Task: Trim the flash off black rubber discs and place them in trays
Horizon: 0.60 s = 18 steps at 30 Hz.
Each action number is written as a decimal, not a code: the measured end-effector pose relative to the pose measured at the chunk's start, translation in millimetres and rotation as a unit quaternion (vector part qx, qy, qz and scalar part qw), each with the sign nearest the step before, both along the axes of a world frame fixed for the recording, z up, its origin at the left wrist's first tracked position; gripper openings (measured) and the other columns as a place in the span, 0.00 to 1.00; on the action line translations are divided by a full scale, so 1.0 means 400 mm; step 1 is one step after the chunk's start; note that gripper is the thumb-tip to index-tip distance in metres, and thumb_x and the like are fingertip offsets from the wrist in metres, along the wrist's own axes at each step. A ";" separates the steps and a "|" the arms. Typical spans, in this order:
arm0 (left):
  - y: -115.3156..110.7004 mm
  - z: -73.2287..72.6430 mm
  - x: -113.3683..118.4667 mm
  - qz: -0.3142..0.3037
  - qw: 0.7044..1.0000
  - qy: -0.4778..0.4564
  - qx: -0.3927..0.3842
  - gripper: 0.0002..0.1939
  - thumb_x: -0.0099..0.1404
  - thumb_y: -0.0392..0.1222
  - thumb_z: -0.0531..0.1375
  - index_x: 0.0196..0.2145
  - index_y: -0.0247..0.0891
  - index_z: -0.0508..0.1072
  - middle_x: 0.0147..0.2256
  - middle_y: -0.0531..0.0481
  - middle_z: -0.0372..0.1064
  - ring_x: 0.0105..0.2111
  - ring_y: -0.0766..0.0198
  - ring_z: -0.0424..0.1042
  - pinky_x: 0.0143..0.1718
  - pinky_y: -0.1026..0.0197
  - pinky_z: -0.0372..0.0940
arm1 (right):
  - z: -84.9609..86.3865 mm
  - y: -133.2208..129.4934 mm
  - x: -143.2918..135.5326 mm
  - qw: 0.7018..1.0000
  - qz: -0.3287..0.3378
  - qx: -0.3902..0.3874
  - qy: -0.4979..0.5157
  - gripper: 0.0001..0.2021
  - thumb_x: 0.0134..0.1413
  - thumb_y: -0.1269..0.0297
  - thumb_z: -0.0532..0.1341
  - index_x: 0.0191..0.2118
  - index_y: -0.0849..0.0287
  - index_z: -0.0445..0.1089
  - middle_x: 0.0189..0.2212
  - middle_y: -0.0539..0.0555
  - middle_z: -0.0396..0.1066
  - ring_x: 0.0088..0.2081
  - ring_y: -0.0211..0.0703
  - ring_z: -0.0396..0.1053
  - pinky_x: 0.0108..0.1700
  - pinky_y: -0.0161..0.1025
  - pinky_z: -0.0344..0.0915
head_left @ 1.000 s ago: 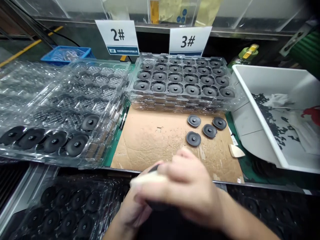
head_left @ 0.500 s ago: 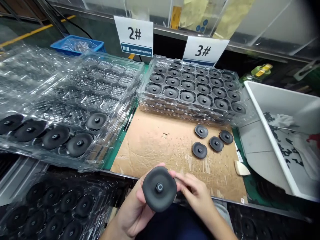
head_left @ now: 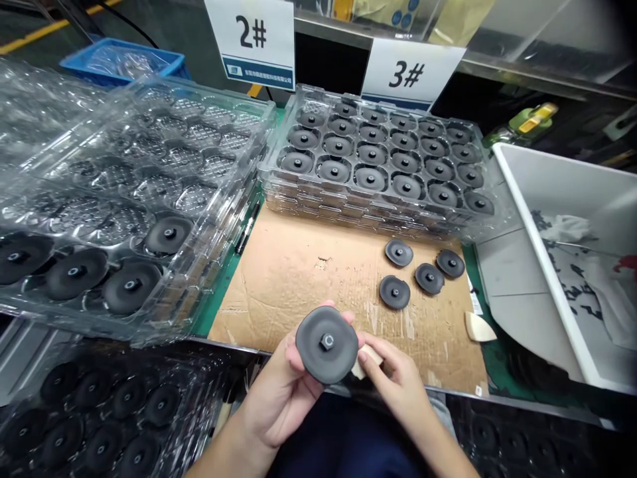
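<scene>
Holding the dark round disc [head_left: 327, 344] a little higher over the bench edge than half a second ago, the left hand [head_left: 279, 392] reaches up from below with its palm turned upward, fingers curled behind the disc and closed on its left rim. The right hand [head_left: 398, 385] comes in from the lower right, its fingertips [head_left: 365, 357] pinched on a small pale piece [head_left: 361, 365] that touches the disc's right edge. Beyond the fingers four loose discs [head_left: 421, 269] lie on the cardboard sheet [head_left: 298, 279], and farther off stands a clear tray [head_left: 383, 162] filled with discs.
</scene>
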<state>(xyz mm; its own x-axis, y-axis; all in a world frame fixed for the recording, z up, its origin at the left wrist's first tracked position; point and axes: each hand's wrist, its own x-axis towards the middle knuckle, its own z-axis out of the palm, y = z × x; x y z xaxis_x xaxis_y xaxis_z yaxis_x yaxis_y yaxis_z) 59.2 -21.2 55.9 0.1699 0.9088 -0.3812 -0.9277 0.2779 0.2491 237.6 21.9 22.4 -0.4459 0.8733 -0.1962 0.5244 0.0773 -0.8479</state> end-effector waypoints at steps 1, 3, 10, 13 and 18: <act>0.002 -0.001 0.001 0.003 1.000 0.004 -0.004 0.26 0.50 0.49 0.64 0.48 0.43 0.70 0.50 0.47 0.70 0.48 0.53 0.69 0.49 0.58 0.63 | 0.003 0.007 0.005 1.000 -0.006 0.001 -0.001 0.14 0.58 0.61 0.54 0.46 0.59 0.70 0.42 0.58 0.72 0.44 0.48 0.70 0.41 0.41 0.69; 0.007 -0.001 0.006 0.008 1.000 0.011 -0.008 0.25 0.51 0.49 0.63 0.47 0.44 0.71 0.50 0.47 0.69 0.48 0.53 0.69 0.49 0.58 0.63 | 0.024 0.025 0.012 1.000 -0.022 0.009 -0.002 0.13 0.57 0.61 0.55 0.46 0.57 0.69 0.44 0.57 0.72 0.45 0.48 0.69 0.44 0.42 0.68; 0.012 0.012 0.040 0.031 0.997 0.068 -0.008 0.25 0.48 0.42 0.67 0.46 0.46 0.71 0.48 0.50 0.71 0.46 0.60 0.70 0.47 0.64 0.64 | 0.214 0.031 -0.054 0.971 -0.041 0.228 0.062 0.17 0.56 0.71 0.55 0.52 0.55 0.64 0.45 0.53 0.70 0.43 0.42 0.68 0.42 0.37 0.66; 0.005 0.025 0.042 0.022 0.995 0.095 -0.007 0.23 0.49 0.39 0.67 0.45 0.46 0.72 0.46 0.51 0.72 0.46 0.61 0.70 0.47 0.64 0.63 | 0.249 0.016 -0.100 0.944 0.090 0.300 0.101 0.17 0.54 0.75 0.54 0.51 0.63 0.64 0.38 0.55 0.72 0.35 0.41 0.68 0.38 0.39 0.64; -0.002 0.047 0.048 0.060 0.988 0.140 -0.022 0.26 0.43 0.44 0.69 0.43 0.47 0.73 0.43 0.52 0.73 0.45 0.59 0.70 0.48 0.62 0.63 | 0.257 0.028 -0.139 0.951 0.126 0.269 0.078 0.14 0.56 0.74 0.52 0.47 0.64 0.65 0.33 0.54 0.71 0.32 0.39 0.66 0.34 0.39 0.61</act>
